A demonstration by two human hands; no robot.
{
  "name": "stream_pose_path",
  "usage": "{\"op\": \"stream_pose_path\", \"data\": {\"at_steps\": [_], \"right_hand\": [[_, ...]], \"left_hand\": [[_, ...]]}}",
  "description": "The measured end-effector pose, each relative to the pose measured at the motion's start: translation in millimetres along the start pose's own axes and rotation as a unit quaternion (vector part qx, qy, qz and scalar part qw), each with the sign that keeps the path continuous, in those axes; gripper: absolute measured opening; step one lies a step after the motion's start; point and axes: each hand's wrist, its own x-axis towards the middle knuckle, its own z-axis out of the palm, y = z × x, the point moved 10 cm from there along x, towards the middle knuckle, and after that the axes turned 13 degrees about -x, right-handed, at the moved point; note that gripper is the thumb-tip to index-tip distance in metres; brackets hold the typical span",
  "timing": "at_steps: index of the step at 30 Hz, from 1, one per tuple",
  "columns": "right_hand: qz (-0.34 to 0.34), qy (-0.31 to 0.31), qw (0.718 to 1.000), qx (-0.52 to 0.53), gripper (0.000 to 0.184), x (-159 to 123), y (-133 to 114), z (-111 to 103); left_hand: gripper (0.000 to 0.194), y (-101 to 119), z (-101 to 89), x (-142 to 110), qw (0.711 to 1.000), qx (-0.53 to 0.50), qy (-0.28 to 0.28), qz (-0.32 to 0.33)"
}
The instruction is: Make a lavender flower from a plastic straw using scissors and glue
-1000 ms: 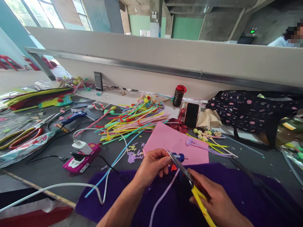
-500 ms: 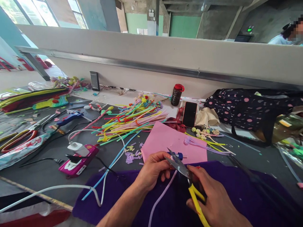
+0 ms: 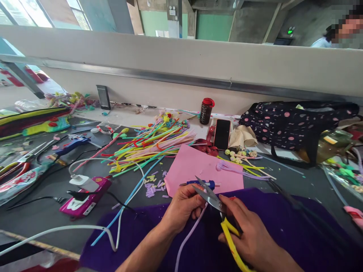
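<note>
Between the thumb and fingers of my left hand [image 3: 183, 207], a lavender pipe cleaner [image 3: 188, 236] is pinched, its long end trailing down over the purple cloth [image 3: 154, 238]. My right hand [image 3: 253, 230] grips scissors [image 3: 211, 198] with yellow-wrapped handles. Their blades stand apart around the pipe cleaner's top, close to my left fingertips; whether they touch it is hard to see. Behind the hands, a blue-handled screwdriver [image 3: 208, 184] lies on a pink sheet [image 3: 193, 162]. Short lilac cut pieces [image 3: 151, 190] are scattered left of the sheet.
A bundle of coloured pipe cleaners [image 3: 153, 147] lies mid-table. To the left are a magenta power strip [image 3: 85, 200] with cables, a blue glue gun [image 3: 73, 145] and large scissors [image 3: 24, 160]. A bottle [image 3: 206, 113], phone [image 3: 222, 134] and patterned bag [image 3: 283, 128] stand along the back.
The view has shifted slightly, so the tabletop appears further left. Both hands keep nearly the same pose, with the scissor blades still open near the pipe cleaner.
</note>
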Motion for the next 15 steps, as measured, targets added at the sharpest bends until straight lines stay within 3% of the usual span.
{"op": "stream_pose_path", "data": {"at_steps": [15], "right_hand": [[-0.011, -0.022, 1.0, 0.013, 0.065, -0.4, 3.1, 2.5]], "left_hand": [[0.022, -3.7, -0.5, 0.1, 0.999, 0.022, 0.019, -0.013]]}}
